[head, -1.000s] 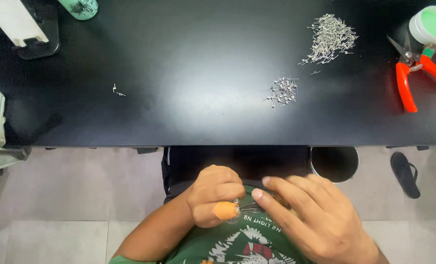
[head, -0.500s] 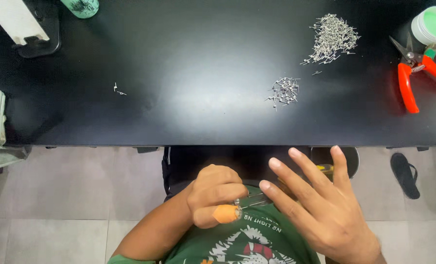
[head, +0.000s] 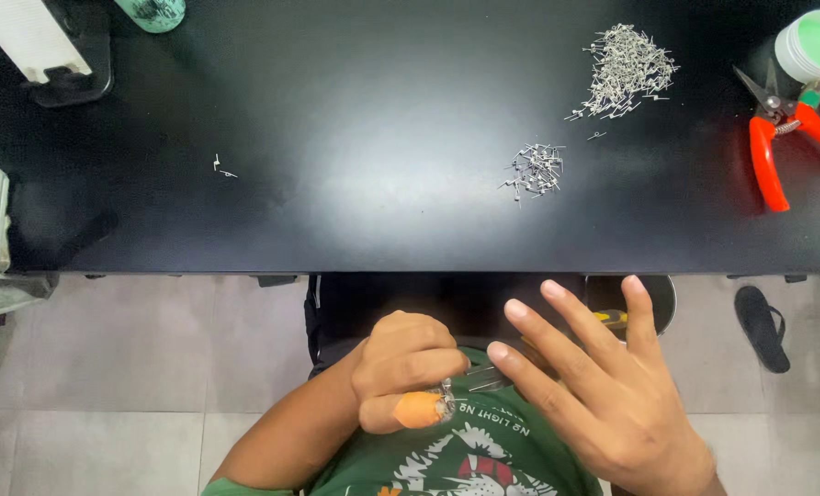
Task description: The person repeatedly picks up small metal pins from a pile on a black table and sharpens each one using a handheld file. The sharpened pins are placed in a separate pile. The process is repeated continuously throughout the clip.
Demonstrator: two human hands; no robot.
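Since half a second ago, almost nothing has moved: the right hand [head: 603, 395] stays spread open, where a full second ago its fingers lay closer together over the left hand.

Left fingers [head: 410, 354] are curled into a fist, below the near edge of the bench and just above the person's green shirt [head: 483, 450]. An orange guard [head: 417, 410] covers the thumb tip. Pinched against that thumb is a small metal piece [head: 445, 400], too small to make out in detail. From it a thin tool [head: 488, 377] runs rightward and slightly up; its long axis lies nearly level across the view, and its far end passes under the right hand. A bit of yellow handle [head: 612, 319] shows between the right fingers [head: 543, 317].

Right fingers are straight and fanned apart, pointing up and left toward the bench, gripping nothing that can be seen. The hand hovers over the tool; whether the palm touches it cannot be told.

Farther out, on the black bench [head: 336, 184], lie a small cluster of metal pins [head: 534, 171], a larger heap of pins [head: 628, 69] beyond it, red-handled cutters [head: 782, 138] and a green-lidded tub [head: 816, 44] at the far right.
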